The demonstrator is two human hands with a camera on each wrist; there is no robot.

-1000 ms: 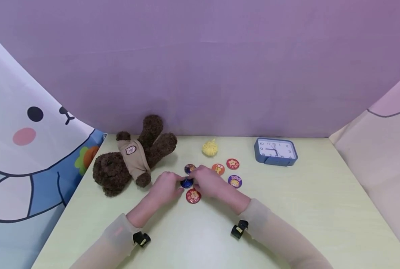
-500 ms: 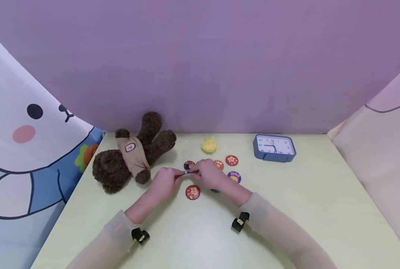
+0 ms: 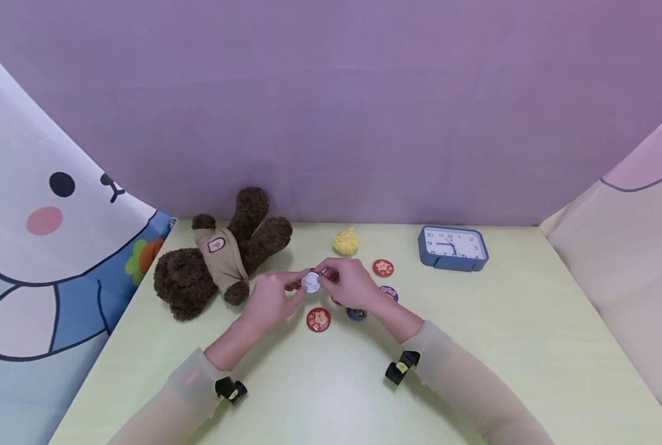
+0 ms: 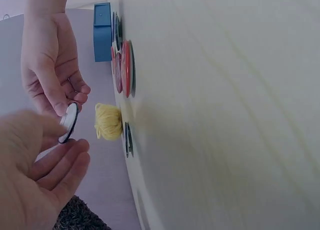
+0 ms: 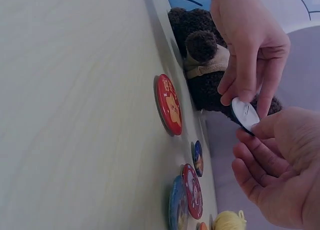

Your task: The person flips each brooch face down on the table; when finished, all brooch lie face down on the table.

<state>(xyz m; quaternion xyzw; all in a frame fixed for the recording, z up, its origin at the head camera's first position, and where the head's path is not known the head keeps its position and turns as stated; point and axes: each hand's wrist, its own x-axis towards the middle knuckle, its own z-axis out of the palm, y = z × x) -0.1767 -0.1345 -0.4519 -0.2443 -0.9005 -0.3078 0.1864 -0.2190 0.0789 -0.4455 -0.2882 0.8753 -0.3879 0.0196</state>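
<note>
A round pin badge [image 3: 311, 282] is held up between both hands, its white back towards the head camera; a thin pin line shows on it in the right wrist view. My left hand [image 3: 271, 301] pinches its left edge with thumb and fingers. From the other side my right hand [image 3: 353, 285] pinches the right edge, with the remaining fingers loosely bent, as the right wrist view shows. Below the hands a red star badge [image 3: 318, 319] lies on the table. Near my right hand lie a blue badge [image 3: 356, 314] and a partly covered purple badge [image 3: 389, 292].
A brown teddy bear [image 3: 222, 253] in a tan shirt lies on the left. Behind the hands sits a yellow yarn ball [image 3: 345, 241]. Another red badge [image 3: 383, 267] lies to the right, and a blue clock [image 3: 454, 248] stands at the back right. A purple curtain [image 3: 331, 123] closes the back.
A second ago both hands were at a blue-faced badge on the table. They have raised it, seen edge-on half a second ago, and turned its white back to the head camera.
</note>
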